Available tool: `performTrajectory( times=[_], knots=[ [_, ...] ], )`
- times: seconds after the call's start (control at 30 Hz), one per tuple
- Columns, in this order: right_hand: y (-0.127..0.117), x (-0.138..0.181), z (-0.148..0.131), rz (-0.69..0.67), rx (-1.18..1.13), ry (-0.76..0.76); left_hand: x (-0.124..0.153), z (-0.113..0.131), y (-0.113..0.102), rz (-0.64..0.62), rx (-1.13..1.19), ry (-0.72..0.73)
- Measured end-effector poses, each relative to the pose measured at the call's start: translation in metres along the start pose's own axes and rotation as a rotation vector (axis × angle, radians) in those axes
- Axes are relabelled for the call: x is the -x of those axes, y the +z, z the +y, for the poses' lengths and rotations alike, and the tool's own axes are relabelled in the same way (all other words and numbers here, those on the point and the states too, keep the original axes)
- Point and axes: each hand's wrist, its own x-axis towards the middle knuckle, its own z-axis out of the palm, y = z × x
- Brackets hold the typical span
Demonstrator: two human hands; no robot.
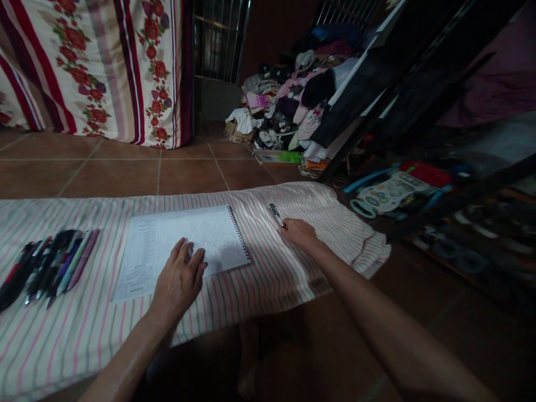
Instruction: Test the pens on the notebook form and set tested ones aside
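Seen from head height, a person's two bare hands work over a long worktop covered in a pale cloth with pink and grey stripes. The right hand is closed around one end of a dark and silver pen; the pen points away from the person and slightly to the left, to the right of a notebook and apart from it. Whether the pen touches the cloth is hard to tell. The left hand is open, palm down, its fingers spread and loosely bent over the notebook's near edge.

The notebook lies open and slightly askew, its dark spiral binding along the right side. Small print runs down the page's left part, too tiny to read. Further left, a row of pens lies side by side on the cloth, in black, red, purple, green and mauve.

Beyond the worktop is a brown tiled floor. A striped, rose-patterned curtain hangs at the upper left. Behind, a large heap of clothes sits near a barred window.
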Motion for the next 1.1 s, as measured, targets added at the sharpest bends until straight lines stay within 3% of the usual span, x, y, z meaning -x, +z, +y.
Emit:
performTrajectory(
  times=[0.4,1.1],
  knots=[
    [0.003,-0.026,0.005,0.031,-0.01,0.018,-0.005,0.001,0.008,-0.025,-0.014,0.012],
    [0.006,-0.02,-0.003,0.03,-0.062,-0.04,-0.003,0.001,0.008,-0.029,-0.014,0.021]
  ],
)
